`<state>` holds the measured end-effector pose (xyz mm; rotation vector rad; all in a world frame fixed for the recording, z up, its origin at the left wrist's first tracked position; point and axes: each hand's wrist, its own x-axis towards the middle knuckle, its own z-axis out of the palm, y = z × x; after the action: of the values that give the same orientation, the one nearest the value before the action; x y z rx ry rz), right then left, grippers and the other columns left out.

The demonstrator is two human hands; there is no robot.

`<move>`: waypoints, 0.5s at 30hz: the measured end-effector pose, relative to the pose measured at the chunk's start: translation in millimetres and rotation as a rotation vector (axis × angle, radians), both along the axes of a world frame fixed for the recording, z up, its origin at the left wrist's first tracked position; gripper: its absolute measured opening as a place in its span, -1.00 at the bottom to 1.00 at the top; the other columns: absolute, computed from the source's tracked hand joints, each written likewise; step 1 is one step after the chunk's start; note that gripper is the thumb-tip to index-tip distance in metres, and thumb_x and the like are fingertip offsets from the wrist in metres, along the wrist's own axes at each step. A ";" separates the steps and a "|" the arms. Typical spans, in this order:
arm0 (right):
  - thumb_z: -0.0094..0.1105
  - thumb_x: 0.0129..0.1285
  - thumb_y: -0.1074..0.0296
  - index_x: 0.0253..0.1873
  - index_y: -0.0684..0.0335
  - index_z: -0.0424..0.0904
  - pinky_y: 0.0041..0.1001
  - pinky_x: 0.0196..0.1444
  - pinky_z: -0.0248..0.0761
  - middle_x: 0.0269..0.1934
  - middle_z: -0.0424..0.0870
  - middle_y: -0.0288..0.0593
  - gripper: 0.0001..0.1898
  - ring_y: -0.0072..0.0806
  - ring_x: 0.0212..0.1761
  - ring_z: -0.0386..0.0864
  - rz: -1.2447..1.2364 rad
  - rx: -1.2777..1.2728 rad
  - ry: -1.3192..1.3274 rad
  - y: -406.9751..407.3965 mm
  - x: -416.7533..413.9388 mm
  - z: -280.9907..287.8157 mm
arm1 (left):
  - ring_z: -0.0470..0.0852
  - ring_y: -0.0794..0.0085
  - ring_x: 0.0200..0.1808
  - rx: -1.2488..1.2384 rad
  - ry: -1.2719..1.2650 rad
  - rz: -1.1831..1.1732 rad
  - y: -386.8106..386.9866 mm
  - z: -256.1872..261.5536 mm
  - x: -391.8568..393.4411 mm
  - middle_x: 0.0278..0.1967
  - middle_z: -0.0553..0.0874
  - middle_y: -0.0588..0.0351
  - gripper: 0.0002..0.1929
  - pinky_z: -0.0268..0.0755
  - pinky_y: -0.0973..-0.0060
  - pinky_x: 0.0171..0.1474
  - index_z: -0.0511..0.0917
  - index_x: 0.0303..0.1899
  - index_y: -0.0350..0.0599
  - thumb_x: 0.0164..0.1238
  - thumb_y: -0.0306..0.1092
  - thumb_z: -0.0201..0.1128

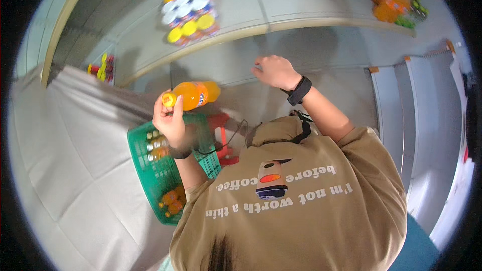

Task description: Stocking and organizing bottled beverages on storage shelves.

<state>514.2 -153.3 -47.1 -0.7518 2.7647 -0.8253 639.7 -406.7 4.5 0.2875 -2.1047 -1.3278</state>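
Note:
My left hand [169, 122] grips an orange soda bottle [192, 95] by its neck, just under the yellow cap. The bottle lies nearly level, its base pointing right, over the far edge of a green plastic basket [141, 173]. Inside the basket are small bottles with pale caps [156, 146] and several orange drink bottles [174, 200]; my left forearm hides part of it. My right hand [276, 72], a black band at its wrist, hovers empty in front of the shelf with loosely bent fingers and the thumb apart.
A pale shelf [297, 24] curves across ahead, bearing rows of capped jars [190, 7] and, far right, orange and green bottles [391, 1]. Small red and yellow containers [102, 68] stand left. Grey-white sheeting [71, 150] hangs left; white panels [429, 120] stand right.

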 end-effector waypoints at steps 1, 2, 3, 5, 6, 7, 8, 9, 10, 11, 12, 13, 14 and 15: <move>0.04 0.14 0.13 -0.35 0.30 0.53 -0.16 -0.27 0.45 -0.44 0.60 0.09 -0.70 -0.01 -0.34 0.57 -0.045 -0.055 0.043 26.0 -4.6 -3.6 | 0.33 0.84 -0.50 0.001 0.001 -0.039 21.9 -2.7 -18.7 -0.44 0.50 0.38 -0.75 0.17 0.86 -0.41 0.51 -0.11 -0.31 0.14 -0.58 0.25; 0.04 0.13 0.13 -0.37 0.29 0.54 -0.16 -0.28 0.46 -0.44 0.60 0.07 -0.70 0.00 -0.35 0.57 -0.090 -0.108 0.090 52.7 -8.2 -6.1 | 0.33 0.84 -0.50 0.043 0.003 -0.098 43.7 -5.5 -36.5 -0.45 0.49 0.38 -0.75 0.17 0.85 -0.41 0.51 -0.11 -0.31 0.14 -0.58 0.25; 0.04 0.13 0.13 -0.37 0.29 0.54 -0.16 -0.28 0.46 -0.44 0.60 0.07 -0.70 0.00 -0.35 0.57 -0.128 -0.106 0.098 78.7 -11.2 -7.0 | 0.32 0.84 -0.51 0.083 0.008 -0.156 64.0 -7.9 -54.4 -0.46 0.49 0.39 -0.74 0.17 0.85 -0.41 0.51 -0.10 -0.32 0.14 -0.58 0.25; 0.04 0.14 0.13 -0.36 0.28 0.54 -0.17 -0.26 0.45 -0.43 0.61 0.07 -0.71 -0.01 -0.33 0.57 -0.198 -0.080 0.006 118.4 -6.8 0.2 | 0.33 0.84 -0.51 0.058 0.027 -0.253 92.5 -7.1 -86.9 -0.46 0.51 0.38 -0.75 0.17 0.85 -0.42 0.51 -0.11 -0.31 0.14 -0.58 0.25; 0.04 0.14 0.13 -0.36 0.28 0.54 -0.17 -0.26 0.45 -0.43 0.61 0.07 -0.71 -0.01 -0.33 0.57 -0.235 -0.075 0.022 140.3 -7.8 -0.2 | 0.32 0.85 -0.51 0.087 0.040 -0.279 113.6 -9.5 -102.0 -0.49 0.49 0.38 -0.74 0.17 0.85 -0.43 0.50 -0.12 -0.34 0.12 -0.59 0.27; 0.04 0.14 0.13 -0.33 0.27 0.54 -0.17 -0.25 0.45 -0.42 0.61 0.08 -0.71 -0.02 -0.32 0.57 -0.280 -0.060 0.002 162.8 -7.6 -2.4 | 0.30 0.85 -0.52 0.119 0.051 -0.309 134.1 -11.6 -118.0 -0.51 0.47 0.39 -0.73 0.16 0.86 -0.43 0.50 -0.13 -0.36 0.10 -0.60 0.28; 0.04 0.15 0.13 -0.30 0.27 0.55 -0.18 -0.25 0.45 -0.41 0.61 0.08 -0.72 -0.02 -0.31 0.57 -0.325 -0.045 -0.018 181.6 -7.2 -3.7 | 0.31 0.85 -0.53 0.135 0.069 -0.380 151.9 -13.6 -135.5 -0.53 0.48 0.38 -0.74 0.18 0.85 -0.45 0.50 -0.14 -0.36 0.11 -0.59 0.28; 0.04 0.15 0.13 -0.30 0.27 0.55 -0.18 -0.25 0.45 -0.41 0.61 0.08 -0.72 -0.02 -0.31 0.57 -0.365 -0.035 -0.005 196.5 -4.4 -2.0 | 0.31 0.85 -0.53 0.147 0.079 -0.420 168.0 -11.1 -148.0 -0.53 0.48 0.38 -0.74 0.18 0.85 -0.45 0.50 -0.14 -0.36 0.11 -0.59 0.28; 0.04 0.15 0.13 -0.27 0.26 0.55 -0.18 -0.24 0.45 -0.40 0.61 0.09 -0.71 -0.02 -0.30 0.57 -0.390 -0.042 -0.013 214.7 -3.6 0.3 | 0.32 0.84 -0.53 0.101 0.042 -0.456 187.9 -9.4 -162.4 -0.53 0.48 0.36 -0.74 0.19 0.85 -0.46 0.50 -0.14 -0.36 0.11 -0.58 0.28; 0.04 0.16 0.13 -0.24 0.26 0.55 -0.18 -0.23 0.44 -0.39 0.61 0.09 -0.71 -0.03 -0.29 0.57 -0.414 -0.050 -0.023 231.1 -2.8 4.4 | 0.33 0.84 -0.53 0.054 0.006 -0.490 206.9 -7.9 -177.9 -0.54 0.49 0.35 -0.74 0.19 0.84 -0.46 0.50 -0.14 -0.36 0.11 -0.57 0.29; 0.04 0.16 0.14 -0.18 0.25 0.55 -0.18 -0.22 0.44 -0.36 0.61 0.09 -0.70 -0.03 -0.28 0.57 -0.470 -0.073 -0.056 240.2 -4.5 15.1 | 0.38 0.82 -0.52 0.060 0.016 -0.571 219.1 -6.8 -196.5 -0.51 0.54 0.31 -0.73 0.25 0.81 -0.46 0.49 -0.14 -0.36 0.11 -0.55 0.29; 0.04 0.16 0.14 -0.18 0.25 0.55 -0.18 -0.22 0.44 -0.36 0.61 0.09 -0.70 -0.03 -0.28 0.57 -0.502 -0.069 -0.043 252.7 -6.2 16.3 | 0.38 0.82 -0.52 0.065 0.027 -0.603 237.2 -5.5 -212.7 -0.51 0.54 0.31 -0.73 0.25 0.81 -0.46 0.49 -0.14 -0.36 0.11 -0.55 0.29; 0.04 0.17 0.14 -0.16 0.25 0.55 -0.19 -0.21 0.44 -0.34 0.61 0.09 -0.70 -0.04 -0.27 0.57 -0.524 -0.077 -0.026 266.4 -8.9 15.2 | 0.40 0.81 -0.51 0.090 0.040 -0.676 258.6 -3.7 -229.5 -0.49 0.56 0.29 -0.73 0.28 0.80 -0.45 0.49 -0.14 -0.37 0.11 -0.55 0.29; 0.04 0.17 0.15 -0.14 0.26 0.55 -0.19 -0.20 0.43 -0.33 0.61 0.10 -0.69 -0.04 -0.26 0.57 -0.550 -0.091 -0.015 276.9 -11.1 12.7 | 0.42 0.79 -0.50 0.109 0.046 -0.753 277.8 -3.3 -245.4 -0.48 0.58 0.28 -0.73 0.31 0.78 -0.43 0.49 -0.14 -0.37 0.11 -0.54 0.29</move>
<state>503.1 123.6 -34.4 0.0242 2.9700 -1.0391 394.3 -128.9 1.2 -0.5460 -2.1850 -1.8355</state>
